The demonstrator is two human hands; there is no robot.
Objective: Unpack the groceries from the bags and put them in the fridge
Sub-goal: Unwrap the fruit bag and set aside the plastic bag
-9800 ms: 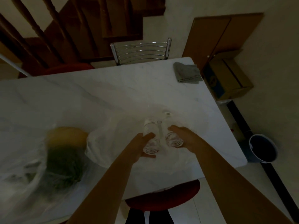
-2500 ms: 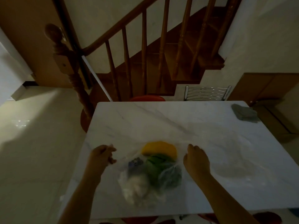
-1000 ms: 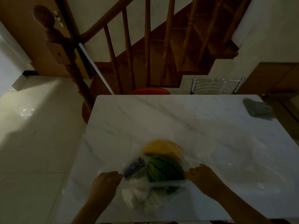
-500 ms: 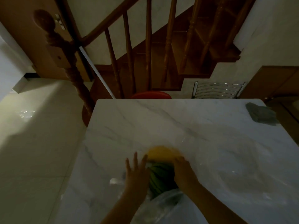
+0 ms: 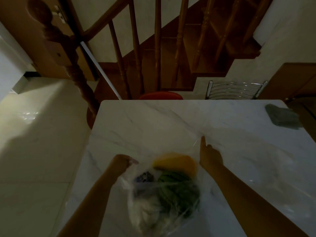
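Observation:
A clear plastic bag (image 5: 153,212) of groceries lies on the white marble table (image 5: 171,120) near its front edge. Inside it I see a yellow fruit (image 5: 177,162), a striped green melon (image 5: 177,189), a small blue packet (image 5: 144,177) and something pale below. My left hand (image 5: 122,162) is closed on the bag's left edge. My right hand (image 5: 208,155) is at the bag's right side with a finger raised, pinching thin plastic that stretches up from it. A second, flattened clear bag (image 5: 256,161) lies to the right.
A grey folded cloth (image 5: 280,117) lies at the table's far right corner. A red stool (image 5: 160,96) and a chrome chair back (image 5: 234,89) stand behind the table. A wooden staircase with balusters (image 5: 157,48) rises beyond. Tiled floor (image 5: 34,134) lies to the left.
Half a second ago both hands were together over the melon; now they have spread apart to the bag's left and right edges, pulling the plastic wide.

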